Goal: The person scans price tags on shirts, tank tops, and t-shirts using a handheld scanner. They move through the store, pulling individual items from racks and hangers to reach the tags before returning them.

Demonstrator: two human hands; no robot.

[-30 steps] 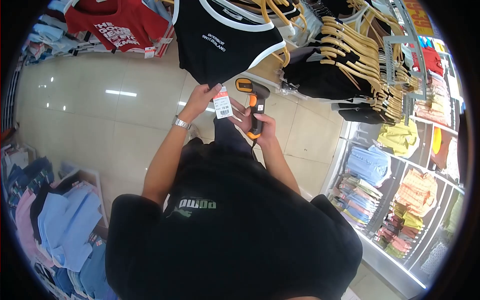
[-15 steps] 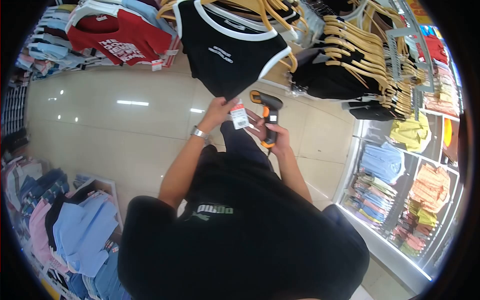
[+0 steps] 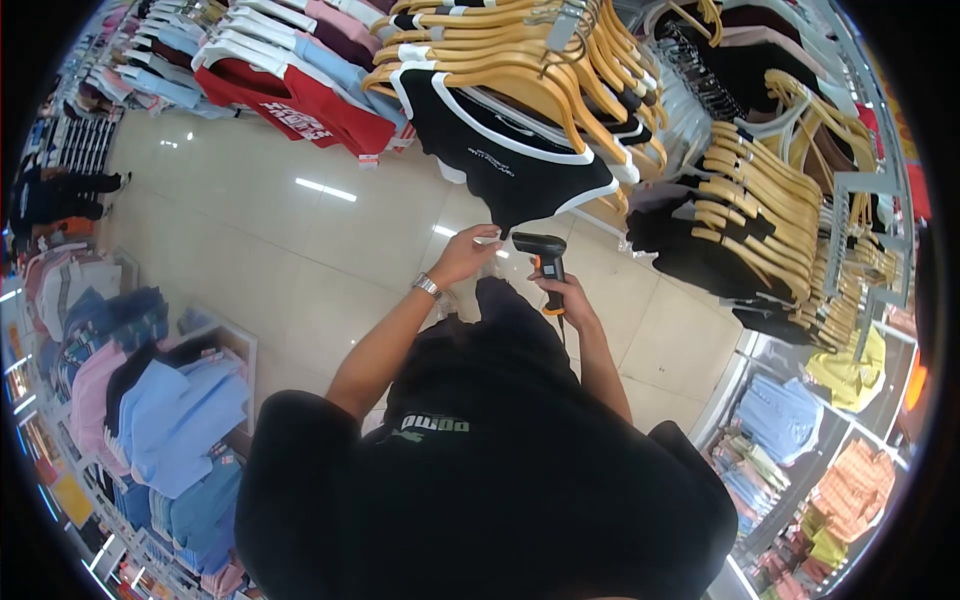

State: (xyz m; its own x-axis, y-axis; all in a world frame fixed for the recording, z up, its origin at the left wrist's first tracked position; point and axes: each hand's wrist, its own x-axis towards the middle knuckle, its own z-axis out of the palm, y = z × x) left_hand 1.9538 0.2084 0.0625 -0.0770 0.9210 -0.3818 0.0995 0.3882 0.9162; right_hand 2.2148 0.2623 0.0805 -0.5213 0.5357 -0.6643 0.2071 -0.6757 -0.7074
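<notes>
Ahead of me a black sleeveless top point(image 3: 490, 150) with white trim hangs from a wooden hanger, its lower edge drawn to a point near my left hand point(image 3: 466, 256). That hand, with a metal watch at its wrist, pinches a price tag point(image 3: 487, 240), now seen nearly edge-on beside the hem. Wrapped round the grip of a black and orange barcode scanner point(image 3: 546, 262) is my right hand point(image 3: 568, 298). The scanner's head faces left, close to the tag and apart from it. A cable runs down from its handle.
Wooden hangers point(image 3: 560, 95) crowd the rack above, with a red top point(image 3: 290, 105) at its left. More hangers with black garments point(image 3: 700, 250) jut out at right. Folded clothes point(image 3: 180, 410) are piled at lower left. Shelves with shirts point(image 3: 780, 415) stand at lower right.
My view has shifted, so the rack sits lower and further right. The tag has turned from face-on to nearly edge-on. My right hand's fingers have drawn away from it, and the scanner now points at it.
</notes>
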